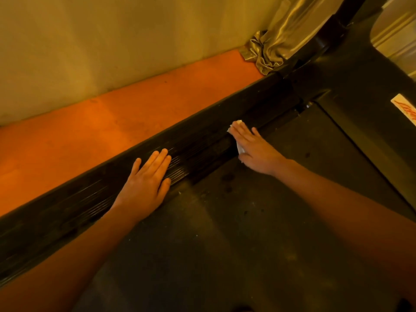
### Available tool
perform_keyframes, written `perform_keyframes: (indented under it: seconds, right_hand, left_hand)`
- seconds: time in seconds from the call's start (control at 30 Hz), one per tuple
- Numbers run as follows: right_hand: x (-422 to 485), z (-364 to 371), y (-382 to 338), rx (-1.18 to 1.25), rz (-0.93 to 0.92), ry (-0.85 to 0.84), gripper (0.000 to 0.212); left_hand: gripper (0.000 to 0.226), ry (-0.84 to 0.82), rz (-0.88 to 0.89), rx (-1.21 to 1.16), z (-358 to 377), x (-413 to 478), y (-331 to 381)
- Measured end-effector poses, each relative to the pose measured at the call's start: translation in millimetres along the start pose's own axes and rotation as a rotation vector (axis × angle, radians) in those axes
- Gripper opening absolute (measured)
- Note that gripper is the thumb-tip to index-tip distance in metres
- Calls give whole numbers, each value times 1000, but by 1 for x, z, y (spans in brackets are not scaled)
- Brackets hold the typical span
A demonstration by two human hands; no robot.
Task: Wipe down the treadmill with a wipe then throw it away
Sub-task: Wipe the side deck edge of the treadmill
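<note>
The black treadmill fills the lower right, its ribbed left side rail (202,147) running diagonally beside the dusty belt (225,233). My right hand (254,149) lies flat with straight fingers on a white wipe (239,149), pressing it onto the rail's inner edge; only the wipe's edges show past the fingertips and under the palm. Lower down the same rail, my left hand (146,181) rests flat on the ribs, fingers straight, holding nothing.
Orange floor (101,131) lies left of the rail, bounded by a pale wall (112,41). A crumpled gold curtain (267,48) pools at the far corner. The treadmill's upright and motor cover (360,75) with a white sticker (405,106) rise at top right.
</note>
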State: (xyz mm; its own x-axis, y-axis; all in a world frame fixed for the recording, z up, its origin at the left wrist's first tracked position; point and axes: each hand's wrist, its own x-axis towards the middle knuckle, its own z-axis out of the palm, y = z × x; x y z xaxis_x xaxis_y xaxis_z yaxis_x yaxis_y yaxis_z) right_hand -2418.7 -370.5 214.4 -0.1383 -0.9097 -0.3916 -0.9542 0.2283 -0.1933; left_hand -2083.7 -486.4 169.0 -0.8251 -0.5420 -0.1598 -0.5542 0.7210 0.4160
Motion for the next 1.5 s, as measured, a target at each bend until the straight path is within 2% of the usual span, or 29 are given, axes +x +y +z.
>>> perform_keyframes:
  seconds: [0.07, 0.2, 0.33, 0.47, 0.63, 0.8, 0.97, 1.13, 1.37, 1.5]
  right_hand:
    - [1, -1, 3, -56, -30, 18, 86]
    - [4, -7, 10, 41, -56, 112, 74]
    - [8, 0, 13, -166, -5, 117, 77]
    - [9, 13, 2, -110, 38, 228, 66]
    - [0, 18, -9, -42, -63, 349, 45]
    - [6, -5, -67, 60, -215, 539, 32]
    - [23, -56, -134, 106, -361, 635, 36]
    - [33, -101, -190, 116, -513, 703, 36]
    - [37, -141, -254, -25, -674, 663, 41]
    - [43, -157, -286, -64, -768, 700, 43]
  left_hand:
    - [59, -34, -5, -42, -7, 2, 1]
    - [59, -71, 15, -45, -19, -1, -2]
    - [61, -122, -7, -20, -24, -13, -9]
    - [61, -123, -28, -15, -26, -27, -14]
    - [56, -35, -44, -42, -40, -41, -22]
    - [63, 150, -21, -2, -69, -58, -35]
    - [52, 339, -84, 86, -108, -67, -49]
    - [50, 476, -174, 125, -142, -76, -61]
    - [49, 508, -234, 233, -170, -94, -84]
    - [47, 538, -272, 294, -190, -103, -95]
